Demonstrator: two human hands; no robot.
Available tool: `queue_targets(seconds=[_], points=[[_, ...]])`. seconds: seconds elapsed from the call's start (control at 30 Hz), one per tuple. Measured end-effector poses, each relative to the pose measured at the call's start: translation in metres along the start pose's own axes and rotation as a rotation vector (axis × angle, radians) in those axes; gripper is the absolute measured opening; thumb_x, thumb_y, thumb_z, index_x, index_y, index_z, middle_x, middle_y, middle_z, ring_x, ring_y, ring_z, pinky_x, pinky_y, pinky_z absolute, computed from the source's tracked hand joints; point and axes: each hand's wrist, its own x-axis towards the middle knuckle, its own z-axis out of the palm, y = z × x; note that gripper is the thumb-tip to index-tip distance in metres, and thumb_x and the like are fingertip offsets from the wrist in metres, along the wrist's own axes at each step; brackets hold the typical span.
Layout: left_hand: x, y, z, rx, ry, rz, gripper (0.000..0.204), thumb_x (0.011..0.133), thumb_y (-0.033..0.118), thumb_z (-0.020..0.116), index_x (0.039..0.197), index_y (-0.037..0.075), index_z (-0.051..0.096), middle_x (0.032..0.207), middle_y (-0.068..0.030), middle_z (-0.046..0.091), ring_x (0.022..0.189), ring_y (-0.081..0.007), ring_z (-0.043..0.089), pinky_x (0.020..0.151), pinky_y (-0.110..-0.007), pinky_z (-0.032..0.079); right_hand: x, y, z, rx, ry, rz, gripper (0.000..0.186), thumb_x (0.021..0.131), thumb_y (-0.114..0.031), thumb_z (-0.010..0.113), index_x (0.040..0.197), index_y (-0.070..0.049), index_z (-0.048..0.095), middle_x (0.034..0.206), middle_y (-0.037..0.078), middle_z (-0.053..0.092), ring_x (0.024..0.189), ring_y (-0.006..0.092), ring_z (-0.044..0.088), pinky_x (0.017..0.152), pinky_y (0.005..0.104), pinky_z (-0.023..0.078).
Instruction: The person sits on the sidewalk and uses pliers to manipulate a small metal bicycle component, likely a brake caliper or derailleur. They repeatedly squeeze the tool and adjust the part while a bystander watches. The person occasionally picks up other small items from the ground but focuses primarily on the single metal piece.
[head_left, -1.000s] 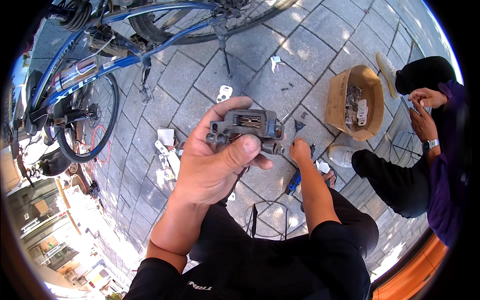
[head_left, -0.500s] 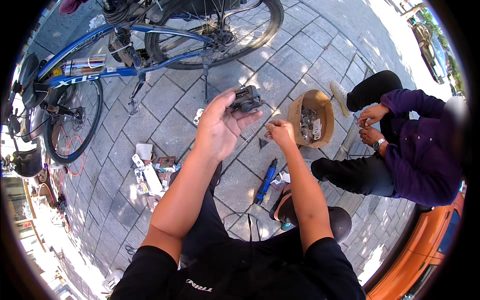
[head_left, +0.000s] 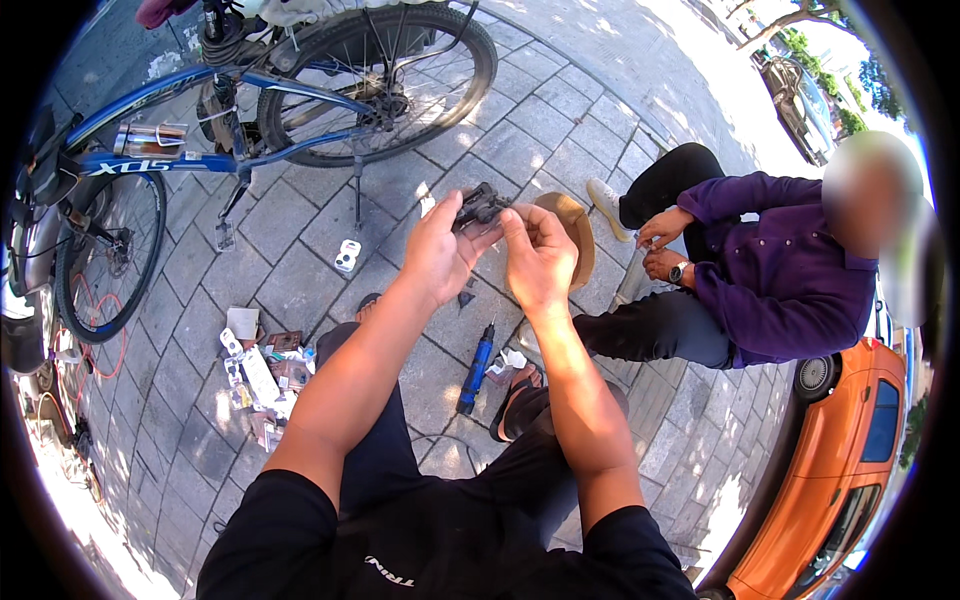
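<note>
My left hand (head_left: 437, 250) is closed around a black mechanical part (head_left: 480, 206), its palm turned up and the thumb against the part's near side. The part is compact, with ridges and small projections; its exact kind cannot be made out. At its right end my right hand (head_left: 545, 258) has thumb and fingers pinched together, touching or almost touching it. Whatever sits in that pinch is hidden. Beyond my right hand stands a cardboard box (head_left: 578, 232), partly covered by the hand. On the paving below lies a blue and black handheld screwdriver (head_left: 477, 372), its thin shaft pointing away.
A blue bicycle (head_left: 200, 163) stands at the far left on its kickstand. Opened packets and small parts (head_left: 262, 378) lie left of my knees, and a white piece (head_left: 348, 255) lies farther off. A person in purple (head_left: 770, 260) sits at right, near an orange car (head_left: 835, 480).
My right hand has risen from beside the box to the black part, meeting my left hand. The part has tilted slightly. The whole view has shifted, bringing more of the seated person into sight.
</note>
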Motion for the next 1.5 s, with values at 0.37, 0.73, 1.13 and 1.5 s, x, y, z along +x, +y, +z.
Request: queue_targets(seconds=[0.37, 0.73, 1.13, 1.5], points=[[0.000, -0.017, 0.009, -0.013, -0.171, 0.112, 0.041, 0.112, 0.024, 0.051, 0.149, 0.008, 0.044, 0.136, -0.0088, 0.061, 0.128, -0.0227, 0.057, 0.110, -0.043, 0.046, 0.010, 0.012, 0.008, 0.135, 0.047, -0.055, 0.013, 0.100, -0.009, 0.073, 0.106, 0.003, 0.071, 0.088, 0.003, 0.067, 0.070, 0.0076, 0.062, 0.062, 0.0238, 0.052], [-0.001, -0.021, 0.009, 0.075, -0.162, 0.181, 0.049, 0.112, 0.025, 0.052, 0.154, 0.006, 0.036, 0.141, -0.0118, 0.055, 0.132, -0.0226, 0.054, 0.116, -0.045, 0.043, 0.006, -0.001, 0.016, 0.224, 0.105, 0.160, 0.015, 0.104, -0.009, 0.069, 0.107, 0.005, 0.071, 0.091, 0.004, 0.071, 0.073, 0.0094, 0.063, 0.068, 0.0244, 0.052], [0.003, -0.017, -0.001, 0.475, -0.032, 0.347, 0.048, 0.100, 0.005, 0.063, 0.144, -0.004, 0.046, 0.128, -0.0122, 0.060, 0.109, -0.0147, 0.063, 0.095, -0.029, 0.053, 0.007, 0.005, 0.010, -0.033, 0.077, 0.135, 0.021, 0.102, -0.016, 0.072, 0.108, 0.004, 0.073, 0.081, 0.000, 0.068, 0.067, 0.0034, 0.058, 0.057, 0.0215, 0.048], [0.001, -0.017, 0.001, 0.619, -0.041, 0.444, 0.043, 0.101, 0.004, 0.061, 0.141, -0.006, 0.047, 0.123, -0.0130, 0.062, 0.108, -0.0142, 0.064, 0.092, -0.029, 0.056, 0.002, 0.001, 0.009, -0.112, 0.041, 0.089, 0.021, 0.099, -0.018, 0.076, 0.096, 0.003, 0.072, 0.077, -0.003, 0.066, 0.067, 0.0025, 0.054, 0.060, 0.0225, 0.047]])
